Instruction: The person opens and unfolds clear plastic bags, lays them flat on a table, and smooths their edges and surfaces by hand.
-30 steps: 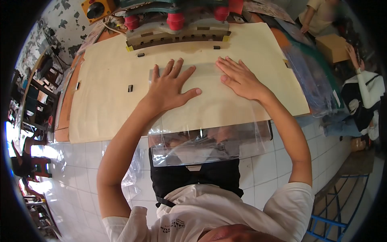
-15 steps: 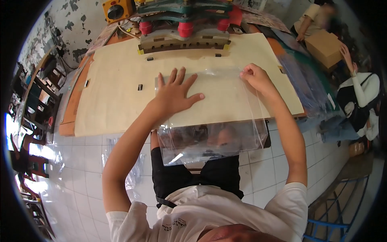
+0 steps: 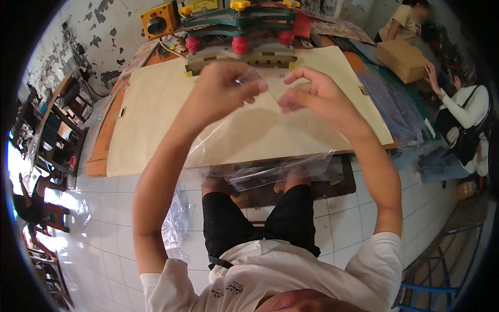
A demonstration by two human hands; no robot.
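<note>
A clear plastic sheet or bag [image 3: 228, 135] is lifted slantwise over the cream board [image 3: 156, 114], its lower part hanging past the front edge. My left hand [image 3: 221, 96] is closed on its upper edge, thumb against the fingers. A short, straight stretch of that edge runs across to my right hand [image 3: 325, 101]. There the thumb and lower fingers close at the edge, while the index finger stands apart; motion blurs the fingertips. Whether the plastic is one layer or two I cannot tell.
A green press-like machine [image 3: 239, 23] with red and yellow knobs stands at the board's back, beside a yellow switch box [image 3: 158, 23]. Stacked plastic [image 3: 392, 109] lies on the right. Beyond it, two people are around a cardboard box [image 3: 403, 61]. Loose plastic [image 3: 176, 221] is on the floor.
The plastic, flat on the board before, is now raised and skewed. My left hand has gone from lying spread on it to gripping its edge. My right hand has moved slightly left.
</note>
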